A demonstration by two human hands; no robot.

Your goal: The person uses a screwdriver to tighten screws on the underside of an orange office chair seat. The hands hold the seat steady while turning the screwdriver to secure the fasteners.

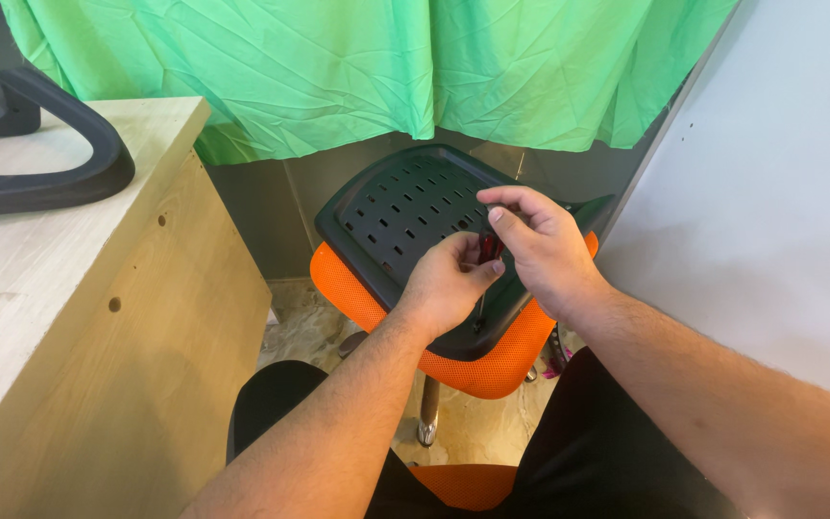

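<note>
An upturned chair seat (405, 207), black slotted plastic underside over an orange mesh cushion (492, 370), lies in front of me. My left hand (449, 284) and my right hand (540, 245) meet above its near right part. Both pinch a small red-and-black tool (489, 248), likely a screwdriver, whose thin shaft (481, 309) points down at the black plate. Most of the tool is hidden by my fingers.
A pale wooden desk (69, 317) stands at the left with black curved chair armrests (60, 178) on top. A green cloth (357, 67) hangs behind. A white wall (780, 211) is at the right. A metal chair post (427, 408) stands on the tiled floor.
</note>
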